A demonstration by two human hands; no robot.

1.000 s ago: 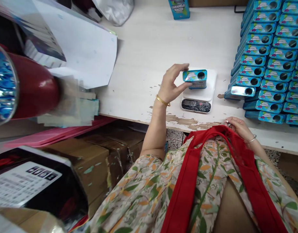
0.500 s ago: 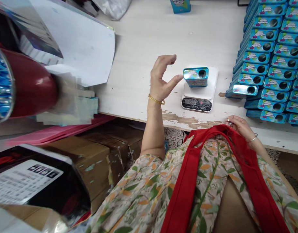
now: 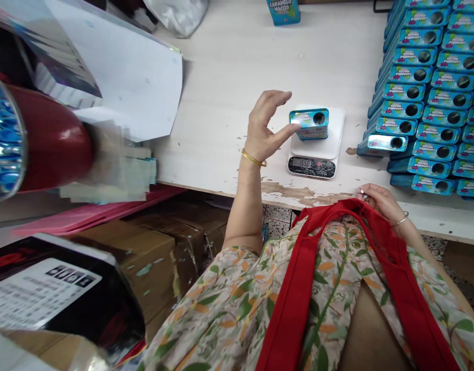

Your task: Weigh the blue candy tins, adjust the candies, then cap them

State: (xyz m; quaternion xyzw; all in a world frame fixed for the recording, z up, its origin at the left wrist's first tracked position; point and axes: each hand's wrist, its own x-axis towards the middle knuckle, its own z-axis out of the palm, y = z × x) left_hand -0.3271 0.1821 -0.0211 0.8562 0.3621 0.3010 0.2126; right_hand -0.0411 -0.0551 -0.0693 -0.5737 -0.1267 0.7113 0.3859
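Observation:
A blue tin (image 3: 313,133) with a round hole in its top stands upright on a white kitchen scale (image 3: 335,147), whose display is lit. Just left of the tin is my left hand (image 3: 266,123), fingers spread and curved. Its thumb tip overlaps the tin's left edge in view; whether it touches, I cannot tell. The forefinger stays clear of the tin. By the table's front edge, my right hand (image 3: 378,200) is closed in a pinch around something small and whitish, too small to name.
Rows of similar blue tins (image 3: 409,93) stand close together at the right. Another tin (image 3: 284,11) is at the back. On the left are a red container (image 3: 53,136) with shiny blue pieces inside and a large white sheet (image 3: 140,77). Cardboard boxes (image 3: 144,257) sit below the table edge.
My left hand has let go of the tin, drawn back left, then come partly back toward it. The scale's reading has changed. My right hand has stayed in place.

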